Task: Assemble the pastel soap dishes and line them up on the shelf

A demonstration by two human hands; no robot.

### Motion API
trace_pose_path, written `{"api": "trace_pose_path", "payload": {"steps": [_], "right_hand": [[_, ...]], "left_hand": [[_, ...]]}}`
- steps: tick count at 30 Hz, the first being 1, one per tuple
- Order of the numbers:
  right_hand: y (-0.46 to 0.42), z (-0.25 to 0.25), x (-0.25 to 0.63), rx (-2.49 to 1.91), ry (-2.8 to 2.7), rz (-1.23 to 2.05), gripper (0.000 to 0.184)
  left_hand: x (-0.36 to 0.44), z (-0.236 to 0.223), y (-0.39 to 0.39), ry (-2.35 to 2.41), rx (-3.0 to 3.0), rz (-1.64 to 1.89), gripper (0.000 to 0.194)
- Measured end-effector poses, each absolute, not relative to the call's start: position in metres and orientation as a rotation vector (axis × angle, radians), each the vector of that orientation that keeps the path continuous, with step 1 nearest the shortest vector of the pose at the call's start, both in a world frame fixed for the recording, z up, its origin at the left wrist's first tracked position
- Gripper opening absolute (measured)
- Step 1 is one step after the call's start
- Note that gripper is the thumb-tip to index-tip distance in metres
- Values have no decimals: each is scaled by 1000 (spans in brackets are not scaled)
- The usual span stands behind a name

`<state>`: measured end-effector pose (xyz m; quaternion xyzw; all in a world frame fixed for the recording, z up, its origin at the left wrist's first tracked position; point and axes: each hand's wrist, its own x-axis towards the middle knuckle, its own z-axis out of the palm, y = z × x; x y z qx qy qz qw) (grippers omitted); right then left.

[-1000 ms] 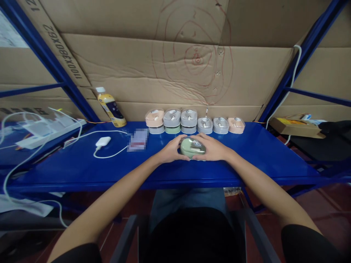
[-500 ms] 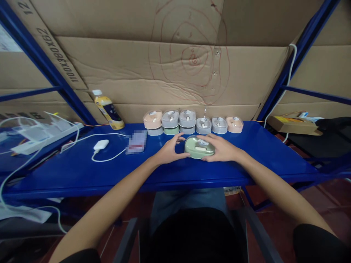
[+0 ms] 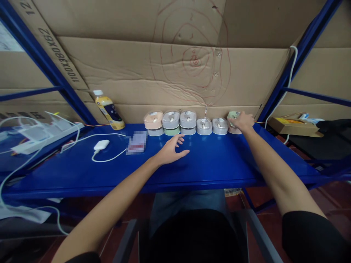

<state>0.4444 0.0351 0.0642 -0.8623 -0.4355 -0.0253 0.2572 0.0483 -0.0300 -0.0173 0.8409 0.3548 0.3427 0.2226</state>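
Grasping, apparently, a rounded green plastic case [image 3: 233, 114], right fingers [image 3: 237, 119]; left fingers [image 3: 181, 145] splayed open.

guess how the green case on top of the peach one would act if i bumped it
The green case looks like rigid, glossy plastic, so probably stiff and slippery. It looks hollow, so probably light. Sitting on the peach case, it could slide or tip if pushed.

The person wears a black shirt [image 3: 194, 237] with short, wide sleeves [image 3: 309, 233] and pale blue denim trousers [image 3: 186, 201]; the left hand [image 3: 171, 153] and the right hand [image 3: 242, 122] are both bare.
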Motion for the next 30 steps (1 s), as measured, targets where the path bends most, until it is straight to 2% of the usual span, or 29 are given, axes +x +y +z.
{"api": "trace_pose_path", "payload": {"steps": [5, 7, 9, 12, 14, 17, 23, 30], "right_hand": [[42, 63, 430, -2451, -1111, -134, 116], [36, 65, 422, -2403, -1167, -287, 109], [27, 67, 411, -2231, -1322, -452, 89], [14, 66, 386, -1860, -1725, -479, 71], [12, 63, 364, -1611, -2008, -424, 74], [22, 53, 329, -1356, -2257, -390, 90], [50, 34, 281, -1384, -2356, -346, 106], [33, 37, 287, -1338, -2406, -398, 74]], "left_hand": [[48, -15, -32, 1000, 2334, 905, 73], [49, -15, -32, 1004, 2336, 892, 75], [50, -16, -31, 1008, 2338, 892, 74], [50, -17, -31, 1008, 2348, 903, 70], [50, -16, -31, 993, 2363, 903, 66], [49, -16, -31, 971, 2385, 902, 63], [48, -16, -31, 969, 2391, 911, 61], [49, -17, -30, 955, 2361, 943, 61]]}}
